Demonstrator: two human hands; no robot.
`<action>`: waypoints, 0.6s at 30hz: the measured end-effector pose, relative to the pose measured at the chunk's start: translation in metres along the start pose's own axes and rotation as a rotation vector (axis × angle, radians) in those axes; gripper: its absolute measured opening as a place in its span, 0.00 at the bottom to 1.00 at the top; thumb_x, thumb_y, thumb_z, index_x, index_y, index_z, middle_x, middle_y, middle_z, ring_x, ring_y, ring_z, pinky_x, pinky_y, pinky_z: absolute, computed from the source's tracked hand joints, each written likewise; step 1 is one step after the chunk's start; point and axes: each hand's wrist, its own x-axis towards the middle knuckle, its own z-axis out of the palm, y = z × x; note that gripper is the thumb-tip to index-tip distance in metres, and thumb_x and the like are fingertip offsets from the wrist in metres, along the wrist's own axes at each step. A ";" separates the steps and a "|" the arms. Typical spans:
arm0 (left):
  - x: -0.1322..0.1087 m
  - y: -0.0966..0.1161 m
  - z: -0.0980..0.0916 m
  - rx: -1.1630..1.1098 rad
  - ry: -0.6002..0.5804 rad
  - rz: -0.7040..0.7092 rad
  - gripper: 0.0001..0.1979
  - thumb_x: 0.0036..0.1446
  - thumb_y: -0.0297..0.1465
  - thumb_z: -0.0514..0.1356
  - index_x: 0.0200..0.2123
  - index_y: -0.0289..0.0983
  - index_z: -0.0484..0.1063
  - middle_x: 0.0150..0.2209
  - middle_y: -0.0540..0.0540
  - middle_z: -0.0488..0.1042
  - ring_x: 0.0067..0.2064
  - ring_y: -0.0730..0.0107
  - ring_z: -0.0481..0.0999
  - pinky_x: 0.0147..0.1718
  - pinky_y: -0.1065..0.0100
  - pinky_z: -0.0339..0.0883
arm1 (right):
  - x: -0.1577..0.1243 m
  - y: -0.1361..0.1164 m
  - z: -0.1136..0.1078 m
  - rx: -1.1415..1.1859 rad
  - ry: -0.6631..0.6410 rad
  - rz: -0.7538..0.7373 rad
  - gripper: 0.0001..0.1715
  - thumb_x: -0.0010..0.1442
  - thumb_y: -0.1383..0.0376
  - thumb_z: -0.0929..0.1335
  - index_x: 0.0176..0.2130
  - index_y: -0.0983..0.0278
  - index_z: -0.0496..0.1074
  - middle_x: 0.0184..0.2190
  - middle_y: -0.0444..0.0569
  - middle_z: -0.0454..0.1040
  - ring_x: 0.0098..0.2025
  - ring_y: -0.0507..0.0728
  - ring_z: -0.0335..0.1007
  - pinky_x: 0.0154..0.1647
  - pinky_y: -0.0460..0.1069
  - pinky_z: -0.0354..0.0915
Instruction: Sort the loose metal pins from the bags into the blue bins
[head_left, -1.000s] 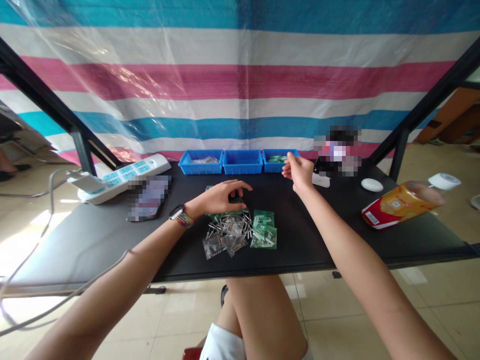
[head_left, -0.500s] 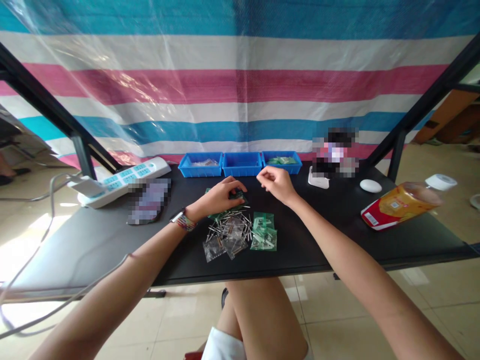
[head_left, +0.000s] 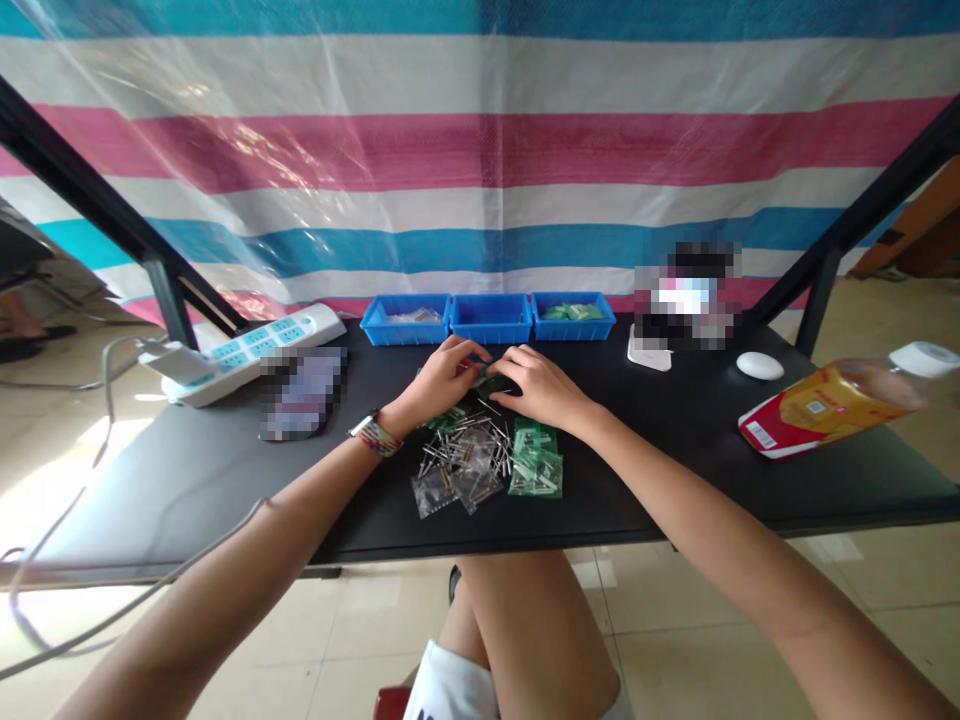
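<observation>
Left hand: left hand (head_left: pixel 442 382) above far edge of the pile, palm down, fingers bent, tips toward the right hand; cannot tell if they are clamped on anything.
Right hand: right hand (head_left: pixel 541 385) just across from it, fingers curled inward, thumb below; fingertips partly hidden, cannot tell if they pinch anything.
Gap between hands: fingertips near each other; green bag (head_left: pixel 489 384) shows between and below them, partly covered; who holds it, cannot tell.
Pins: loose silvery pins (head_left: pixel 495 447) heaped on the table (head_left: pixel 637 490), nearer the body than both hands, pointing all ways.
Clear bags: clear bags (head_left: pixel 433 492) at the near side of the pins, overlapping them, small brownish bits inside.
Green pair: two green packets (head_left: pixel 537 472) right of the pins, overlapping, pale pieces inside.
Blue trays: three in a row along the far edge; left tray (head_left: pixel 367 325) holds clear packets, middle tray (head_left: pixel 491 325) between, right tray (head_left: pixel 574 331) holds green packets.
Left side: power strip (head_left: pixel 259 345) with plug (head_left: pixel 176 367) in it; blurred-out flat item (head_left: pixel 304 395) just beside.
Right side: white case (head_left: pixel 649 354), white oval (head_left: pixel 760 366), tilted bottle (head_left: pixel 832 408) with white cap.
Wrist: woven band (head_left: pixel 377 437) on the left.
Backdrop: striped tarp (head_left: pixel 480 150) behind the trays.
</observation>
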 end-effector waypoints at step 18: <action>0.000 0.027 -0.022 0.235 0.032 0.356 0.20 0.68 0.27 0.62 0.60 0.45 0.78 0.68 0.39 0.73 0.65 0.51 0.75 0.66 0.43 0.68 | 0.013 0.008 -0.003 1.238 0.274 0.548 0.35 0.50 0.52 0.83 0.55 0.57 0.78 0.30 0.42 0.80 0.34 0.57 0.79 0.41 0.54 0.78</action>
